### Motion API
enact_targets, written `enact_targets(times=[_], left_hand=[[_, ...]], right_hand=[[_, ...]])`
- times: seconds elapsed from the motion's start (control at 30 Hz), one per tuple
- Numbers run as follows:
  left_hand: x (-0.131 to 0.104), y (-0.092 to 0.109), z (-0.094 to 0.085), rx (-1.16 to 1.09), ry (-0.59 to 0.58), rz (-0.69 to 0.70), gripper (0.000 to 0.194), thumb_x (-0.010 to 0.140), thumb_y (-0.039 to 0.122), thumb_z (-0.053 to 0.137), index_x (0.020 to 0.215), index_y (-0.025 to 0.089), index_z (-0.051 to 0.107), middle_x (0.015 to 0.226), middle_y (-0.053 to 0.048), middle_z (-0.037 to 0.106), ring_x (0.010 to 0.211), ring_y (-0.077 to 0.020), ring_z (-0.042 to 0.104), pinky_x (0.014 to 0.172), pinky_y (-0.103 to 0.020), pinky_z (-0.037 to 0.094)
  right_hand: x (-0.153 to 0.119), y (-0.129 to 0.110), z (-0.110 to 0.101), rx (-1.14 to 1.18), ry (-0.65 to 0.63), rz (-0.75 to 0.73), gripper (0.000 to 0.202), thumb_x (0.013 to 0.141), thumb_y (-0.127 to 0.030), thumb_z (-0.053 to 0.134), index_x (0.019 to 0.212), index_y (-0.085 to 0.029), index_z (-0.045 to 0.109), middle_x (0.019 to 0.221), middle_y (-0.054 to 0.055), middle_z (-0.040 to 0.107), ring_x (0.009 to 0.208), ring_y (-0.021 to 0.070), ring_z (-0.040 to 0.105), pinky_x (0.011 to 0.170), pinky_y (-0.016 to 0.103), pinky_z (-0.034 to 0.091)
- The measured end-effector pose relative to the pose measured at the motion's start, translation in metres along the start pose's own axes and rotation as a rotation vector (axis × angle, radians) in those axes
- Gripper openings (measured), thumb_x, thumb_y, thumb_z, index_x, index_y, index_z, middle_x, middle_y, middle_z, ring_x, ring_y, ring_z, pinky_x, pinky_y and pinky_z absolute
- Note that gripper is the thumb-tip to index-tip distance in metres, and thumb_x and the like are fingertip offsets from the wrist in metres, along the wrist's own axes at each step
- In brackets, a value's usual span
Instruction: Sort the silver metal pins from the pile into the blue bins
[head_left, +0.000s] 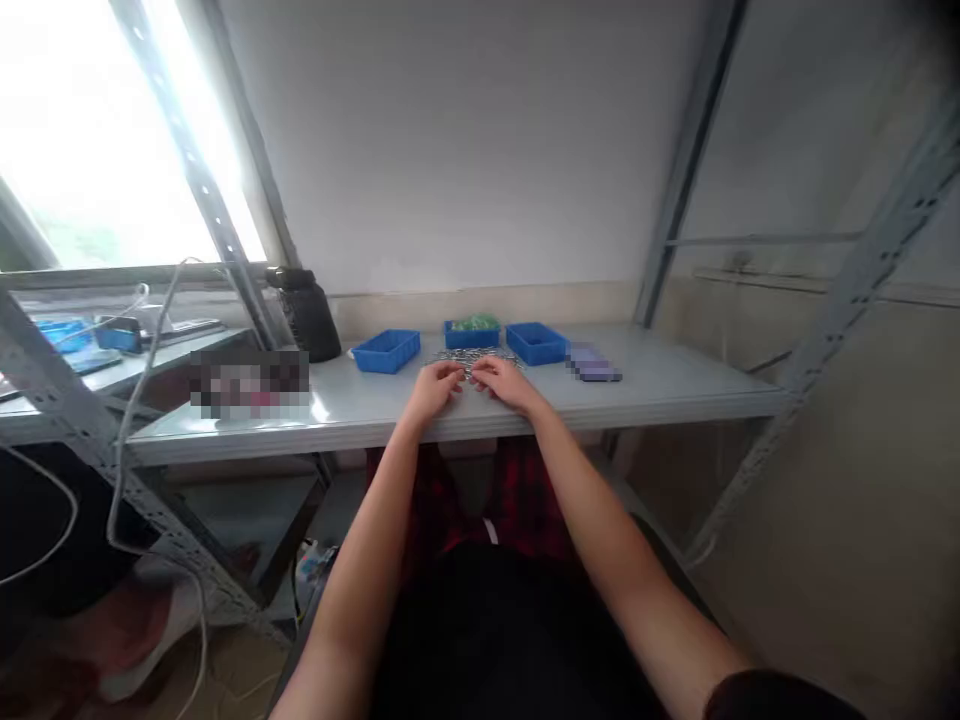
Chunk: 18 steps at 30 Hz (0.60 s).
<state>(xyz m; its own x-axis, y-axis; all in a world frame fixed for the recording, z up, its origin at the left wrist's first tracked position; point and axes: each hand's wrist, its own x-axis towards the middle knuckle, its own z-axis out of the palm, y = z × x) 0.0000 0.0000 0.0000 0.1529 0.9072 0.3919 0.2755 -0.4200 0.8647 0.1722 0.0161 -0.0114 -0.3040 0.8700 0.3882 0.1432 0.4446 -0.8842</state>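
My left hand (436, 389) and my right hand (504, 382) are close together near the table's front edge, fingertips almost meeting. The fingers of each are drawn together in a pinch. Whatever sits between them is too small to make out. Just behind my fingers lies a spread pile of small, thin metal pieces (471, 354), partly hidden by my hands. Around the pile stand three blue plastic trays: a left tray (387, 352), a back tray (471, 338) with green material in it, and a right tray (537, 344).
The grey table (360, 408) stands between metal shelf posts, with a wall behind it. A dark bottle (306, 315) is at the back left, beside a blurred-out patch (250, 384). A purple phone-like object (594, 362) lies to the right. A white cable (129, 420) hangs at the left.
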Motion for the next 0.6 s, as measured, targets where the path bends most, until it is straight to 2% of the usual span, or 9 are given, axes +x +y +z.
enact_targets(times=[0.13,0.43,0.6], left_hand=[[-0.0003,0.0019,0.0025,-0.007,0.014,-0.024,0.028,0.079,0.031,0.057,0.097,0.011,0.065,0.084,-0.006,0.066,0.065,-0.0119,0.059,0.051,-0.02,0.043],[-0.0025,0.0072,0.0039,0.013,0.033,-0.055,0.023,0.082,0.028,0.054,0.094,0.011,0.064,0.085,-0.007,0.066,0.065,-0.0117,0.06,0.051,-0.019,0.044],[-0.0024,0.0076,0.0057,-0.012,0.118,-0.116,0.031,0.082,0.028,0.055,0.109,0.012,0.056,0.087,-0.009,0.067,0.064,-0.0124,0.061,0.049,-0.02,0.045]], right_hand=[[-0.0025,-0.0032,0.0,0.002,-0.035,0.002,0.022,0.08,-0.037,0.058,0.095,-0.021,0.055,0.088,0.002,0.066,0.073,0.0126,0.061,0.054,0.021,0.04],[-0.0054,-0.0103,-0.0022,-0.004,-0.07,-0.046,0.02,0.08,-0.038,0.059,0.088,-0.021,0.06,0.089,0.001,0.064,0.074,0.0125,0.059,0.059,0.022,0.043],[-0.0076,-0.0096,0.0008,-0.026,-0.012,-0.05,0.022,0.081,-0.04,0.056,0.088,-0.02,0.06,0.088,0.002,0.065,0.073,0.0131,0.059,0.058,0.022,0.043]])
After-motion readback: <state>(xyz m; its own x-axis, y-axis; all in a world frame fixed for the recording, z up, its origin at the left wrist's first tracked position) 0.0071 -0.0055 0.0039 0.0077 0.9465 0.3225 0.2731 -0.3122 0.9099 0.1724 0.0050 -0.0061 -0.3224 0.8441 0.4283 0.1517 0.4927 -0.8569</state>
